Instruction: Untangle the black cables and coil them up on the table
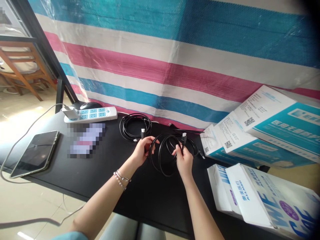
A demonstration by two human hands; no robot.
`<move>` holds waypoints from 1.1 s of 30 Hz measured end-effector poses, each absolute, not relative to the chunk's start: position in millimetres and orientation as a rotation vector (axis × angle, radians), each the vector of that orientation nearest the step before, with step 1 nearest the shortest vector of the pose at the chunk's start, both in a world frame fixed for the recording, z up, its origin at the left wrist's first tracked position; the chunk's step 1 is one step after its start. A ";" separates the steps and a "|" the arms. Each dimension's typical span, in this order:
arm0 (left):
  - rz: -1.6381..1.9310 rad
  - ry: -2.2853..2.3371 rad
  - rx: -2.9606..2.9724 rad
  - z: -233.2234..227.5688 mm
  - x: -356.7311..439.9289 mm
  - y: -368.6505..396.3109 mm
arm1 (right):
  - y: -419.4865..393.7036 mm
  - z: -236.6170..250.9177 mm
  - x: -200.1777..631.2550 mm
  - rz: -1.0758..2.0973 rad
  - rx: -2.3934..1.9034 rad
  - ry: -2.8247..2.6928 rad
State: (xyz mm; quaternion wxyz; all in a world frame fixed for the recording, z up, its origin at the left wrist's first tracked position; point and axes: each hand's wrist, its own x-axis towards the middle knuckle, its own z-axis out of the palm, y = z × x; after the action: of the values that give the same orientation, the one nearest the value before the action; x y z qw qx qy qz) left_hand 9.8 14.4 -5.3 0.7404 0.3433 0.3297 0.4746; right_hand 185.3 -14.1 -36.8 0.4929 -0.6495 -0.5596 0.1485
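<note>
Far left we see a tablet (pixel 35 153) flat on the black tabletop (pixel 105 180); behind it a power strip (pixel 91 114); next a coiled cable (pixel 135 126) lying untouched. Left hand (pixel 141 151) closed on the left edge of a black cable coil (pixel 166 155) lifted just above the tabletop; right hand (pixel 183 160) pinching its right side, connector end (pixel 184 136) sticking up; loops formed, not tied, we judge coiling mostly done. Right: stacked boxes (pixel 270 126); striped tarp (pixel 175 50) behind; wooden chair (pixel 20 66) far left.
</note>
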 end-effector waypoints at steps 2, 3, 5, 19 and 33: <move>1.051 0.704 0.746 -8.3 10.0 15.6 | -15.0 -35.4 184.2 0.349 -1.572 -1.311; 1.059 0.693 0.746 -9.8 10.1 16.1 | -15.4 -34.8 183.7 0.347 -1.568 -1.290; 1.073 0.679 0.756 -12.5 10.4 16.7 | -15.6 -34.5 182.7 0.358 -1.543 -1.247; 0.971 0.506 0.644 -9.1 15.3 13.9 | -13.6 -43.4 180.0 0.504 -1.404 -1.073; 0.794 0.326 0.861 -15.7 13.7 10.9 | -17.0 -34.9 176.6 0.396 -1.566 -1.210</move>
State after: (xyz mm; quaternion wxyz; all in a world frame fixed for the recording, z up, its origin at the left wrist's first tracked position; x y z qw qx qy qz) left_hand 13.7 10.9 -15.7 0.8208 0.4047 0.1533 0.3728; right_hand 176.6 -17.0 -34.9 0.5327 -0.6567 -0.5074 0.1660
